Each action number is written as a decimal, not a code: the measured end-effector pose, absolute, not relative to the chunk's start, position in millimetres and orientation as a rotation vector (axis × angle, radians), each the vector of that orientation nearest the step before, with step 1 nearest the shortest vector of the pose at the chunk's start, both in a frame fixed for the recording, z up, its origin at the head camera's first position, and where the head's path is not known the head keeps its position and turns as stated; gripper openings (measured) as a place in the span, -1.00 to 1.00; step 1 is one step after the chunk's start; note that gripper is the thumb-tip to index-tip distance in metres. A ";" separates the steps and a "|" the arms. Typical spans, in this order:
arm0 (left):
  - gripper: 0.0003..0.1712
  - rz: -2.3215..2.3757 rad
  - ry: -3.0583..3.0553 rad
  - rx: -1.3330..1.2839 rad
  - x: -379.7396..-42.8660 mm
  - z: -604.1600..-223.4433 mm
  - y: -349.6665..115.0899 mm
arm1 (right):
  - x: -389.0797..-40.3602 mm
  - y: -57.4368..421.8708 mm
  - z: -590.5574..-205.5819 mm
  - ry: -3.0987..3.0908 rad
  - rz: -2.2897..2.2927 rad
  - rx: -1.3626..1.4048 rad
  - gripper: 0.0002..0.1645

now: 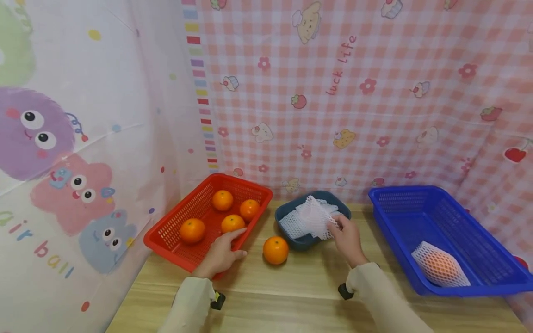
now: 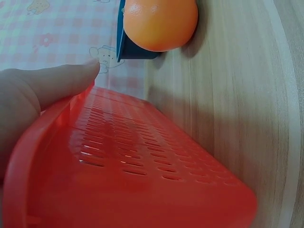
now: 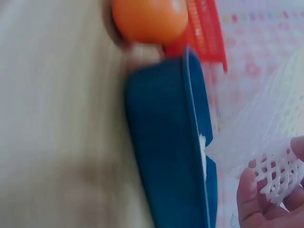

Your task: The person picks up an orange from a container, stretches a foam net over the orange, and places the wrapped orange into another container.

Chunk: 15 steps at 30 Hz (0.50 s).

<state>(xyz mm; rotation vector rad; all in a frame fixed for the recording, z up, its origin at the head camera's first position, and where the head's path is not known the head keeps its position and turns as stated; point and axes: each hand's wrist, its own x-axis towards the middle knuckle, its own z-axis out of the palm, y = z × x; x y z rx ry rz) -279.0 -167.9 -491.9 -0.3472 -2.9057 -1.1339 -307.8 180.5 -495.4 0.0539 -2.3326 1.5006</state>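
My right hand (image 1: 347,239) pinches a white foam net sleeve (image 1: 313,215) by its edge, above the small dark teal basket (image 1: 306,245). In the right wrist view, the mesh of the sleeve (image 3: 266,128) stretches up from my fingertips (image 3: 248,187). My left hand (image 1: 221,253) lies over the near right rim of the red basket (image 1: 166,256), close to an orange (image 1: 232,224) inside. The left wrist view shows its thumb (image 2: 71,80) straight along the rim; the other fingers are hidden there. A loose orange (image 1: 275,250) sits on the table between the two baskets.
Several oranges (image 1: 192,231) lie in the red basket. More foam nets (image 1: 291,224) fill the teal basket. At the right stands a blue basket (image 1: 399,249) holding one net-wrapped orange (image 1: 440,266). A checked curtain (image 1: 283,152) hangs behind the wooden table (image 1: 287,296).
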 end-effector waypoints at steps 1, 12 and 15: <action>-0.25 -1.138 -2.901 -0.346 -279.6 -492.1 -168.0 | -302.6 179.0 -496.3 -2.325 1.551 0.049 -0.91; -0.32 -1.121 -2.737 -0.341 -278.9 -488.9 -157.0 | -268.8 163.3 -520.2 -2.422 1.682 0.053 -0.94; -0.43 -1.135 -2.590 -0.399 -278.3 -482.1 -143.0 | -266.6 159.3 -523.2 -2.421 1.678 0.082 -0.95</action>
